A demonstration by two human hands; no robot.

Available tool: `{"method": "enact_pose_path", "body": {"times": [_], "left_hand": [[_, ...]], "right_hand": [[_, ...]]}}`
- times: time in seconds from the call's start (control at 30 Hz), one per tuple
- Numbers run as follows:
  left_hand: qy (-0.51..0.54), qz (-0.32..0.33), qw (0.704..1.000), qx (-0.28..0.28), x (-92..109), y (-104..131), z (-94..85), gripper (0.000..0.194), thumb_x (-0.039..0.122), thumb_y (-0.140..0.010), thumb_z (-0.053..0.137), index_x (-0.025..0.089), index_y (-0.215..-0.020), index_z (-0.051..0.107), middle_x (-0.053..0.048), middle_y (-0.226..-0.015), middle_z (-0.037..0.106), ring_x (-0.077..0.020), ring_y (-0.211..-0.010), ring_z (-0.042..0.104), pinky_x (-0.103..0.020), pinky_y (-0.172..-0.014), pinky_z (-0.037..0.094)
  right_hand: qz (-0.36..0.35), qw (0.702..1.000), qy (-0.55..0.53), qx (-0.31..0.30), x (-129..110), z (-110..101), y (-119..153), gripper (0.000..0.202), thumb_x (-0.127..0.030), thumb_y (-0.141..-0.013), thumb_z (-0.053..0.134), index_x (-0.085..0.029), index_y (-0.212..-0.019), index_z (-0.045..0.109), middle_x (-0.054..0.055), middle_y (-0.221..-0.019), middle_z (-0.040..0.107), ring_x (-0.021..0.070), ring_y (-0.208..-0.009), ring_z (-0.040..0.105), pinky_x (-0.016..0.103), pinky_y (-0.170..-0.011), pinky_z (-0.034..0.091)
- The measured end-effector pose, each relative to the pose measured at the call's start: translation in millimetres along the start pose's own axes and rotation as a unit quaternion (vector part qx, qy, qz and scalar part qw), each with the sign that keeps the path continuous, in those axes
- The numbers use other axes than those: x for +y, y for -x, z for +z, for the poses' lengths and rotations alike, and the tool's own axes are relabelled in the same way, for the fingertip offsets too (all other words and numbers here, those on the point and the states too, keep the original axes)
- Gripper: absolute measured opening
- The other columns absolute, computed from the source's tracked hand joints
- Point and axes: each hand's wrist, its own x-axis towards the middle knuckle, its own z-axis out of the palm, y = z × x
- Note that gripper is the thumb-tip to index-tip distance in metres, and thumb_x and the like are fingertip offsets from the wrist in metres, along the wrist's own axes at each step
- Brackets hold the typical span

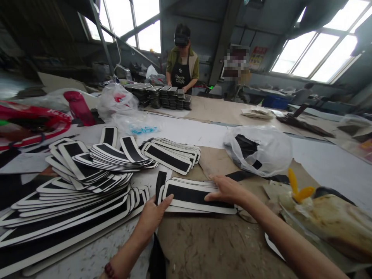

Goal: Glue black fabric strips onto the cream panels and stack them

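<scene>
Both my hands are on a small stack of white-edged black panels (192, 195) over brown paper. My left hand (154, 213) grips the stack's left end, thumb on top and fingers partly hidden beneath the edge. On the stack's right part rests my right hand (225, 190), its thumb and fingers spread along the top and far edge. A narrow black strip (161, 182) stands beside the stack's left end. Farther back lies another fanned pile of panels (168, 156). Large overlapping piles of similar panels (69, 217) cover the left side.
A clear plastic bag (273, 151) with black pieces lies behind right. Yellow-handled scissors (299, 190) stand at the right by a stained, wrapped bundle (340, 221). Across the table, a person in an apron (180, 73) stands behind stacked panels (165, 97). A red bottle (79, 108) lies left.
</scene>
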Motion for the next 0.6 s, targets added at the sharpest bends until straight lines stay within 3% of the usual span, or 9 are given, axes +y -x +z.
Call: {"method": "enact_pose_path", "body": {"times": [0.1, 0.27, 0.4, 0.6], "left_hand": [[0.011, 0.026, 0.999, -0.024, -12, -2, -1.2, 0.04, 0.047, -0.065, 0.071, 0.013, -0.085, 0.064, -0.007, -0.066, 0.069, -0.0247, -0.072, 0.066, -0.031, -0.064, 0.053], [0.022, 0.064, 0.997, -0.048, -34, -4, -2.9, 0.044, 0.047, -0.072, 0.066, 0.013, -0.099, 0.061, -0.01, -0.1, 0.07, -0.0258, -0.097, 0.063, -0.035, -0.089, 0.049], [-0.052, 0.08, 0.994, -0.058, -36, -1, -9.4, 0.046, 0.048, -0.074, 0.062, 0.013, -0.104, 0.06, -0.009, -0.105, 0.069, -0.0267, -0.103, 0.061, -0.037, -0.094, 0.045], [-0.212, 0.116, 0.963, -0.117, -32, 17, -26.9, 0.051, 0.051, -0.082, 0.051, 0.017, -0.119, 0.052, -0.009, -0.115, 0.064, -0.0258, -0.111, 0.056, -0.036, -0.096, 0.04]], "right_hand": [[0.003, 0.999, 0.002, -0.055, 7, 4, -27, 0.101, -0.069, -0.055, 0.067, -0.007, -0.132, 0.046, 0.021, -0.128, 0.051, 0.034, -0.114, 0.05, 0.041, -0.096, 0.04], [-0.01, 0.998, 0.028, -0.064, 13, 9, -32, 0.097, -0.071, -0.045, 0.071, -0.01, -0.118, 0.057, 0.02, -0.111, 0.057, 0.0358, -0.101, 0.055, 0.043, -0.087, 0.043], [-0.018, 0.998, 0.054, -0.014, 5, 12, -19, 0.091, -0.071, -0.044, 0.072, -0.011, -0.111, 0.056, 0.016, -0.103, 0.058, 0.0336, -0.094, 0.056, 0.043, -0.083, 0.044], [-0.014, 0.994, 0.074, 0.08, -16, 28, 25, 0.068, -0.056, -0.061, 0.071, -0.013, -0.109, 0.051, 0.014, -0.099, 0.06, 0.0314, -0.092, 0.057, 0.043, -0.08, 0.044]]}}
